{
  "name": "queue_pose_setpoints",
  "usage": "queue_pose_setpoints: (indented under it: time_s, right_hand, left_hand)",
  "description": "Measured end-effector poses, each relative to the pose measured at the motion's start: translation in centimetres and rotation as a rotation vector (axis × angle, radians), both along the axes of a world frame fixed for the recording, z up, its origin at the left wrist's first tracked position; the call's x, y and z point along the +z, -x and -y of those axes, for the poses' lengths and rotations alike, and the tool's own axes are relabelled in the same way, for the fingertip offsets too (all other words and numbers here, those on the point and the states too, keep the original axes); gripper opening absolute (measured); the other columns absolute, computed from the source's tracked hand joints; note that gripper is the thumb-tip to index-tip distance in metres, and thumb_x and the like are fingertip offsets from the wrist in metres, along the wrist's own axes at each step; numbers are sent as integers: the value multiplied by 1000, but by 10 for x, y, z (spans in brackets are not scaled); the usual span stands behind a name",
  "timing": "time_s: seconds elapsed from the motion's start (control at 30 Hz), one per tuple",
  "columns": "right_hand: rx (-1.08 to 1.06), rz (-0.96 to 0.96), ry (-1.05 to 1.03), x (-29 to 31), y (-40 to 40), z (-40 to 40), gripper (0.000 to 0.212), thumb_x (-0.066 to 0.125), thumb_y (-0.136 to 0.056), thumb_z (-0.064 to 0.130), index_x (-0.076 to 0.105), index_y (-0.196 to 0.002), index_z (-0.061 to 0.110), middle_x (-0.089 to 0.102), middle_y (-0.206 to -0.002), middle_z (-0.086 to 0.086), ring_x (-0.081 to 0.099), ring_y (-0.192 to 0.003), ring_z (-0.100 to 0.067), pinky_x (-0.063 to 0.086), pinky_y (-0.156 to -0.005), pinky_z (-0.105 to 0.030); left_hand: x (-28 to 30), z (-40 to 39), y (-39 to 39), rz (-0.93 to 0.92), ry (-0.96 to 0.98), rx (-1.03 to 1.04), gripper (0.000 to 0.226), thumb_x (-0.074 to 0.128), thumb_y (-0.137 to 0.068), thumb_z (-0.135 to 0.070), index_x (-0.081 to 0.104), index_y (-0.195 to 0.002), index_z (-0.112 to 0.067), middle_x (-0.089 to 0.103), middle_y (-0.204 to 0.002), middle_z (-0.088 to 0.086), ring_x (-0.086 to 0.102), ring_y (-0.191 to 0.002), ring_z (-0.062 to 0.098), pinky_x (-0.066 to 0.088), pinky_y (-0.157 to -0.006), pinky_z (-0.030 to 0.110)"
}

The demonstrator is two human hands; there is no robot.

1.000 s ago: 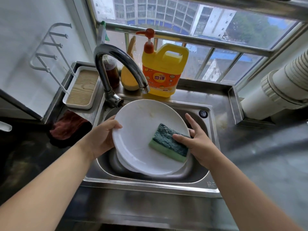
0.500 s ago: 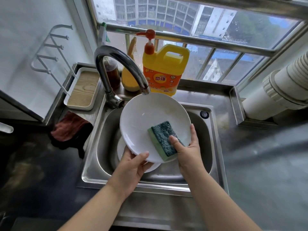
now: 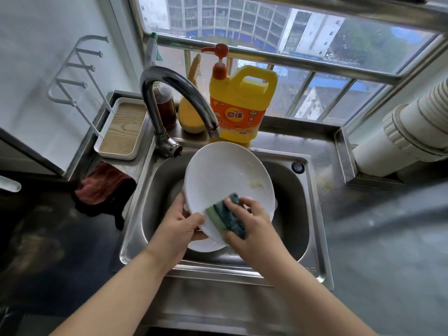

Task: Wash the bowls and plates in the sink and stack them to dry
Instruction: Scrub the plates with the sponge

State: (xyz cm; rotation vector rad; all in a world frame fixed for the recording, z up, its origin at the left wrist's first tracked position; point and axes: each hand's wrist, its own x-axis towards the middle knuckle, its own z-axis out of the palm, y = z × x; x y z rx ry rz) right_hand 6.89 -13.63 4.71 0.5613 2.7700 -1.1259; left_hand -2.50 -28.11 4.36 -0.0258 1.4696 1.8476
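Observation:
A white plate (image 3: 225, 175) is tilted up over the steel sink (image 3: 312, 214), with a yellowish smear near its right side. My left hand (image 3: 179, 226) grips the plate's lower left rim, thumb on the face. My right hand (image 3: 252, 229) holds a green and dark blue sponge (image 3: 228, 217) and presses it on the plate's lower edge. Another white dish (image 3: 206, 246) lies in the basin below, mostly hidden by the plate and my hands.
A curved tap (image 3: 179, 93) arches over the plate's top. Behind it stand a yellow detergent jug (image 3: 242, 105), a yellow bottle (image 3: 191, 115) and a brown jar (image 3: 164, 103). A white drying rack with wooden tray (image 3: 121, 129) sits left, a red cloth (image 3: 101, 185) below it.
The sponge and my right hand slid down from the plate's middle right to its lower edge. My left hand shifted from the left rim to the bottom left. The plate tipped more upright.

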Motion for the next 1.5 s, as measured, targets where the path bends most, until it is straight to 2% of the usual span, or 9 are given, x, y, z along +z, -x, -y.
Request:
queue_pose_setpoints:
  time_s: [0.1,0.33,0.57,0.67,0.8,0.97,1.07,1.23,1.5]
  right_hand:
    - [147,20,-118,-5,-9,-25,60,67,-82,19,49,-137,36,38,-147,2,35,-129,-20,19,-111,-20]
    - [-9,53,-332,-9,32,-74,59,61,-88,13,43,-143,27,31,-153,-3,28,-130,-30,22,-114,-38]
    - [47,-132,-64,3,78,-2,59,57,-93,33,35,-147,25,27,-153,-7,26,-136,-27,23,-113,-33]
    - [150,-170,28,3,68,19,58,56,-94,30,34,-148,25,23,-154,-6,21,-137,-23,15,-109,-22]
    - [100,-190,-80,-8,76,-7,59,58,-93,18,36,-146,28,24,-154,-6,22,-138,-24,20,-114,-33]
    - [-48,-47,-242,-9,75,-52,59,55,-94,16,35,-147,32,20,-156,-2,19,-137,-27,20,-115,-39]
    - [-86,59,-302,-13,56,-62,60,54,-93,18,34,-148,31,19,-156,-4,20,-135,-30,21,-115,-40]
    - [-130,184,-372,-14,25,-57,59,55,-91,23,36,-146,31,23,-153,-7,28,-125,-31,26,-109,-38]
    - [26,308,-118,-15,-23,-43,58,63,-83,31,47,-139,33,37,-145,6,33,-123,-18,29,-112,-30]
  left_hand:
    - [-5,11,11,44,22,70,61,46,-88,13,49,-127,-34,64,-112,3,62,-106,28,58,-65,34]
    - [-2,15,13,163,29,-21,59,45,-87,13,49,-130,-29,56,-124,15,60,-100,32,58,-61,31]
    - [-4,1,1,187,-5,-96,58,44,-89,14,50,-129,-27,68,-102,10,68,-85,25,60,-64,38]
    - [-7,7,6,152,14,-111,61,46,-91,11,46,-135,-32,68,-114,10,68,-98,27,59,-70,41]
    - [-9,11,6,140,69,-139,67,46,-88,14,45,-136,-33,64,-115,12,66,-100,31,58,-73,43]
    - [-7,10,5,121,68,-117,74,57,-77,9,45,-135,-36,59,-119,13,64,-103,35,58,-70,43]
    - [-4,10,8,129,33,-85,68,49,-85,14,46,-132,-34,59,-118,11,62,-102,36,58,-61,37]
    - [-10,12,8,133,56,-116,80,42,-86,16,44,-135,-47,57,-121,6,58,-108,38,58,-75,51]
    - [-24,10,27,204,106,61,65,43,-89,14,48,-132,-36,60,-116,5,62,-99,28,57,-54,31]
